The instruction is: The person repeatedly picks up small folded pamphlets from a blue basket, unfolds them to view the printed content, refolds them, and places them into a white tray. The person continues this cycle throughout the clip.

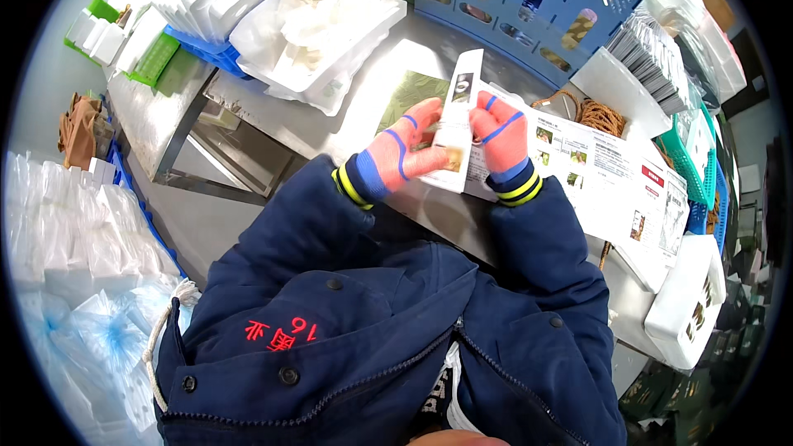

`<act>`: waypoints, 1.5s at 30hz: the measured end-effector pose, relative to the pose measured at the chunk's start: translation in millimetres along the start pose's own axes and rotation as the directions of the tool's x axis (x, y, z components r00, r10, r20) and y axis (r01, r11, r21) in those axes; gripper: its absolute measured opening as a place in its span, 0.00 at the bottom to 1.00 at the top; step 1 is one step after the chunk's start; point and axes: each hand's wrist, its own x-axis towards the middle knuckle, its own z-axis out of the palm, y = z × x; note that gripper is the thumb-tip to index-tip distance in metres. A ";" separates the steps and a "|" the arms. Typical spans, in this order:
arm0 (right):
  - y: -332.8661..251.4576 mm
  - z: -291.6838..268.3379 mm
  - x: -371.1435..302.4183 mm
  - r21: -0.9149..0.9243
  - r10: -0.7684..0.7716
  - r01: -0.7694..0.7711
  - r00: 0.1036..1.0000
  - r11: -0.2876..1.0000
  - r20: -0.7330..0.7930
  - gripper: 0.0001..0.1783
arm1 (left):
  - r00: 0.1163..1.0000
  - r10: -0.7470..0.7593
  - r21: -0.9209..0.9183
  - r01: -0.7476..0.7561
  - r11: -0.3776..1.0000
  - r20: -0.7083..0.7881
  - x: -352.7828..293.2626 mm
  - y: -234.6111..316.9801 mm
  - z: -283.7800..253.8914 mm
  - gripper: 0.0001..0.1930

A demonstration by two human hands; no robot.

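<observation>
A narrow, folded paper leaflet (455,122), white with small printed pictures, is held upright between my two hands over the metal table. My left hand (398,151), in a pink glove with blue stripes, grips its left side, fingers bent and thumb on the lower part. On the opposite edge, my right hand (501,136), gloved alike, has its fingers closed on the paper. Behind the leaflet lies a green printed sheet (412,92). Large white printed sheets (601,167) spread out to the right of my right hand, partly covered by other things.
A blue slotted basket (529,12) stands at the table's far side. White tubs (351,49) with thin white material are at the far left. Brown rope (601,117), stacked booklets (648,58), a green basket (695,157) and a white container (686,301) line the right. Plastic bags (74,223) fill the left.
</observation>
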 end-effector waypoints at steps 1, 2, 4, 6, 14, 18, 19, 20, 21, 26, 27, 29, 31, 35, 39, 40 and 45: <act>-3.7 5.6 -4.1 -0.028 -0.052 0.053 0.998 0.998 0.036 0.10 | 0.995 0.046 -0.151 -0.032 0.988 0.090 7.6 -1.9 -2.0 0.33; -16.1 11.3 -6.7 0.006 -0.104 0.104 0.986 0.995 0.130 0.09 | 0.984 -0.110 -0.105 0.125 0.987 0.137 12.0 -4.0 -13.7 0.32; -22.9 13.6 -3.3 -0.131 -0.268 0.308 0.929 0.942 0.256 0.08 | 0.986 -0.091 -0.335 0.134 0.933 0.142 12.8 -12.1 -16.0 0.26; -15.1 14.7 -4.7 -0.113 -0.209 0.238 0.952 0.965 0.222 0.08 | 0.977 -0.149 -0.607 0.213 0.766 0.156 9.8 -3.5 -9.2 0.22; -11.2 -59.8 26.0 -0.729 -0.367 0.282 0.929 0.624 0.045 0.20 | 0.996 -0.086 0.012 0.086 0.996 -0.011 3.1 -71.3 -78.8 0.23; -35.3 -68.3 16.1 -0.231 0.192 -0.165 0.977 0.959 0.097 0.11 | 0.950 -0.174 0.010 0.178 0.984 0.259 -7.0 12.1 -65.5 0.28; -44.5 -67.7 11.8 -0.186 0.098 -0.074 0.988 0.980 0.123 0.09 | 0.999 -0.007 0.212 -0.005 0.977 0.053 -4.3 10.0 -62.8 0.29; -60.5 -65.0 7.3 -0.180 0.080 -0.062 0.992 0.982 0.094 0.08 | 0.972 0.204 0.434 -0.134 0.891 -0.118 -0.3 5.4 -56.6 0.31; -69.3 -66.5 7.1 -0.215 0.053 -0.044 0.998 0.976 0.034 0.08 | 0.875 0.430 0.646 -0.198 0.737 -0.222 6.4 7.9 -46.5 0.33; -127.5 -28.1 -17.3 -0.449 -0.082 0.068 0.997 0.891 -0.011 0.08 | 0.759 0.647 0.835 -0.396 0.382 0.064 -2.8 50.6 13.0 0.48; -136.6 -21.0 -22.8 -0.484 -0.109 0.103 0.994 0.869 0.015 0.09 | 0.787 0.617 0.809 -0.360 0.465 -0.005 5.5 47.6 18.2 0.50; -139.7 -13.5 -33.2 -0.658 -0.388 0.371 0.913 0.655 0.128 0.10 | 0.843 0.534 0.559 -0.412 0.719 -0.067 14.5 45.1 27.4 0.50; -140.2 -12.6 -34.5 -0.551 -0.476 0.520 0.847 0.653 0.235 0.12 | 0.959 0.279 -0.132 -0.270 0.954 0.057 11.3 53.1 47.2 0.42; -138.1 -17.0 -33.7 -0.524 -0.458 0.505 0.859 0.686 0.228 0.13 | 0.981 0.160 -0.119 -0.147 0.982 0.106 8.0 37.7 48.2 0.28; -138.7 -16.1 -26.9 -0.713 -0.364 0.363 0.917 0.601 0.160 0.14 | 0.995 0.090 -0.065 -0.087 0.994 0.050 0.3 35.9 48.1 0.16; -136.0 -13.0 -21.1 -0.685 -0.407 0.387 0.902 0.617 0.144 0.15 | 0.994 0.112 0.014 -0.112 0.994 0.001 -1.5 34.4 46.9 0.14; -136.8 -16.4 -13.9 -0.670 -0.374 0.409 0.904 0.620 0.206 0.13 | 0.985 0.169 0.189 -0.162 0.969 -0.020 1.0 21.4 42.6 0.11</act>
